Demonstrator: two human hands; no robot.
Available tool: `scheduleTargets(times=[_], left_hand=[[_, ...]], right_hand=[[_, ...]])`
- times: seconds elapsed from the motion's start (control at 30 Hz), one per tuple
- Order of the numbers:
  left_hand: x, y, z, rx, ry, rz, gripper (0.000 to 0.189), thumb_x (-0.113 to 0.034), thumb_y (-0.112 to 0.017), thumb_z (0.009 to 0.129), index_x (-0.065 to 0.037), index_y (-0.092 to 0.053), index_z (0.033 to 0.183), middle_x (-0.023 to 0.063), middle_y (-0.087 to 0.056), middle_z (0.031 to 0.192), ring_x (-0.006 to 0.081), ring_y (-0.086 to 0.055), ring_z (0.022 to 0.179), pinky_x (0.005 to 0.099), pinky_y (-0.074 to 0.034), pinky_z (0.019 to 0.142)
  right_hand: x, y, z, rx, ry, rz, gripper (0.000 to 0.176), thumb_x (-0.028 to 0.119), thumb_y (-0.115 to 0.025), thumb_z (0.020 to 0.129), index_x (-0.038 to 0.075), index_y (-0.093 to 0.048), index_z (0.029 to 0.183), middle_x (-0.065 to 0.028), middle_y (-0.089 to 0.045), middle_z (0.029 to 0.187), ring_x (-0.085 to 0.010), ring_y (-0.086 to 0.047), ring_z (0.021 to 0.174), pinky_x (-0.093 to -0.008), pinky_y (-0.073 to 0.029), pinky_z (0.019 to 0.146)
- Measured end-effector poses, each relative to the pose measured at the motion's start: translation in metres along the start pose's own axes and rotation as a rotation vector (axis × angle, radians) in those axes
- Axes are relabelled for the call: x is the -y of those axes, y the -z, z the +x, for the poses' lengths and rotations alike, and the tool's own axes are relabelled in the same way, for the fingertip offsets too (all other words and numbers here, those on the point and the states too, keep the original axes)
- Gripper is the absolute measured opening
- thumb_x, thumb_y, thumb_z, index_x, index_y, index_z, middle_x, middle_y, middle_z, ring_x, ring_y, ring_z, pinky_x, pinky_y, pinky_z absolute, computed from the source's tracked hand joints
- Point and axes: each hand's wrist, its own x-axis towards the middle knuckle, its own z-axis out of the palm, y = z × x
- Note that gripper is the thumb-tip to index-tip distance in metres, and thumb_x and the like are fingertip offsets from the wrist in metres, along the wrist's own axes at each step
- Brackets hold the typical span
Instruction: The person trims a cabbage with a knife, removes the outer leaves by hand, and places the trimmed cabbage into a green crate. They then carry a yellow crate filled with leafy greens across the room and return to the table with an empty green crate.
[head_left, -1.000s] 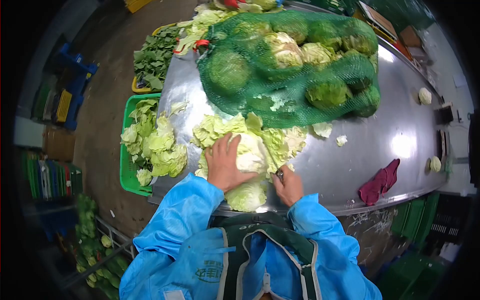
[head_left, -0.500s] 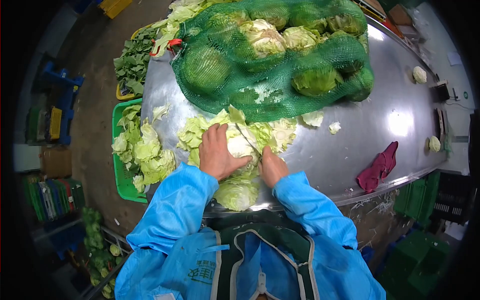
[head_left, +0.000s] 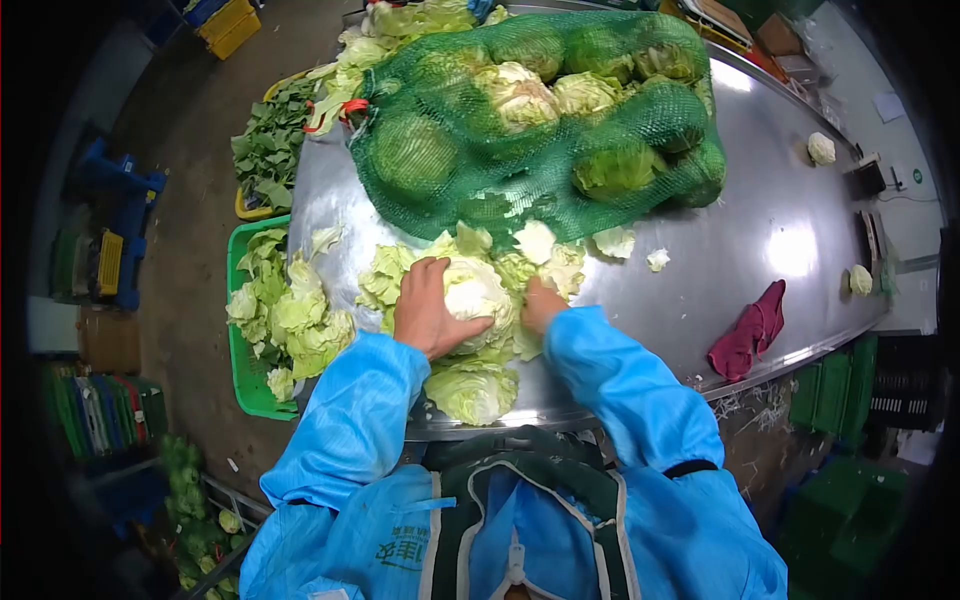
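A pale cabbage (head_left: 476, 294) with its outer leaves partly off sits on the metal table. My left hand (head_left: 428, 312) is curved round its left side, thumb across the near face. Close to its right side is my right hand (head_left: 541, 304), closed in a fist. The knife it held a moment ago is barely visible now, its blade hidden by the hand and leaves. Loose leaves (head_left: 383, 282) lie around the cabbage, and a green, leafy piece of cabbage (head_left: 473, 390) rests at the near edge. A pale cut leaf (head_left: 535, 241) shows beyond my right hand.
A green mesh bag (head_left: 470, 205) full of cabbages covers the far side of the table. Left of the table stands a green crate (head_left: 240, 365) holding leaves. A maroon cloth (head_left: 748, 332) lies at right, and small pale pieces (head_left: 821, 149) sit farther along.
My right hand has drawn slightly right, away from the cabbage, and the blade across its top no longer shows. More of the white cabbage is exposed; a pale leaf now lies beyond it.
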Motion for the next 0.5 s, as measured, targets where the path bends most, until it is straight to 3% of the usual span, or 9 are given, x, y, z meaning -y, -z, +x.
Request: scheduleTargets(times=[0.1, 0.17, 0.2, 0.27, 0.3, 0.37, 0.4, 0.5], left_hand=[[0.021, 0.006, -0.038, -0.054, -0.053, -0.059, 0.097, -0.039, -0.084, 0.052, 0.001, -0.038, 0.128, 0.0214, -0.037, 0.128, 0.0387, -0.037, 0.120, 0.0439, -0.035, 0.101], [0.028, 0.007, -0.066, -0.069, -0.050, -0.073, 0.103, -0.034, -0.087, 0.049, 0.000, -0.034, 0.131, 0.0214, -0.035, 0.130, 0.0379, -0.035, 0.124, 0.0435, -0.033, 0.103], [0.028, 0.007, -0.077, -0.105, 0.003, -0.130, 0.106, -0.032, -0.088, 0.047, 0.000, -0.033, 0.132, 0.0212, -0.034, 0.131, 0.0376, -0.034, 0.124, 0.0433, -0.033, 0.104], [0.029, 0.009, -0.089, -0.154, 0.092, -0.197, 0.111, -0.026, -0.090, 0.044, 0.001, -0.031, 0.134, 0.0207, -0.032, 0.132, 0.0369, -0.034, 0.125, 0.0427, -0.033, 0.105], [0.029, 0.013, -0.089, -0.159, 0.099, -0.192, 0.111, -0.026, -0.090, 0.044, 0.001, -0.031, 0.134, 0.0207, -0.032, 0.132, 0.0369, -0.034, 0.125, 0.0427, -0.033, 0.105], [0.028, 0.021, -0.085, -0.111, 0.132, -0.190, 0.108, -0.028, -0.089, 0.046, 0.001, -0.033, 0.133, 0.0204, -0.031, 0.132, 0.0365, -0.035, 0.125, 0.0424, -0.034, 0.104], [0.025, 0.023, -0.080, -0.115, 0.140, -0.185, 0.108, -0.028, -0.089, 0.046, 0.001, -0.033, 0.133, 0.0204, -0.031, 0.132, 0.0365, -0.035, 0.125, 0.0424, -0.034, 0.104], [0.019, 0.016, -0.069, -0.093, 0.193, -0.193, 0.104, -0.029, -0.089, 0.047, 0.001, -0.035, 0.131, 0.0207, -0.034, 0.132, 0.0368, -0.037, 0.123, 0.0424, -0.035, 0.103]], right_hand=[[0.012, 0.024, -0.037, -0.025, 0.074, 0.138, 0.036, 0.025, -0.056, 0.083, -0.006, -0.049, 0.099, -0.0264, -0.062, 0.082, -0.0424, -0.062, 0.078, -0.0468, -0.049, 0.073], [0.048, 0.051, -0.068, 0.259, -0.143, 0.453, 0.049, 0.034, -0.052, 0.089, -0.008, -0.047, 0.114, -0.0296, -0.060, 0.099, -0.0408, -0.060, 0.096, -0.0423, -0.047, 0.085], [0.048, 0.035, -0.072, 0.272, -0.142, 0.460, 0.049, 0.034, -0.052, 0.089, -0.008, -0.047, 0.114, -0.0296, -0.060, 0.099, -0.0408, -0.060, 0.096, -0.0423, -0.047, 0.085], [0.051, 0.005, -0.073, 0.074, 0.166, 0.562, 0.064, 0.041, -0.046, 0.093, -0.008, -0.034, 0.133, -0.0324, -0.049, 0.123, -0.0388, -0.049, 0.117, -0.0372, -0.037, 0.099], [0.054, 0.000, -0.072, 0.082, 0.172, 0.563, 0.064, 0.041, -0.046, 0.093, -0.008, -0.034, 0.133, -0.0324, -0.049, 0.123, -0.0388, -0.049, 0.117, -0.0372, -0.037, 0.099], [0.064, -0.003, -0.070, 0.194, 0.223, 0.559, 0.069, 0.041, -0.038, 0.096, -0.007, -0.017, 0.142, -0.0296, -0.028, 0.142, -0.0328, -0.025, 0.136, -0.0329, -0.018, 0.111], [0.063, -0.010, -0.069, 0.116, 0.272, 0.501, 0.068, 0.039, -0.040, 0.095, -0.009, -0.019, 0.140, -0.0313, -0.031, 0.139, -0.0393, -0.038, 0.127, -0.0361, -0.030, 0.105], [0.074, -0.008, -0.071, 0.030, 0.191, 0.454, 0.066, 0.037, -0.039, 0.096, -0.007, -0.020, 0.140, -0.0331, -0.040, 0.132, -0.0419, -0.044, 0.120, -0.0382, -0.035, 0.101]])
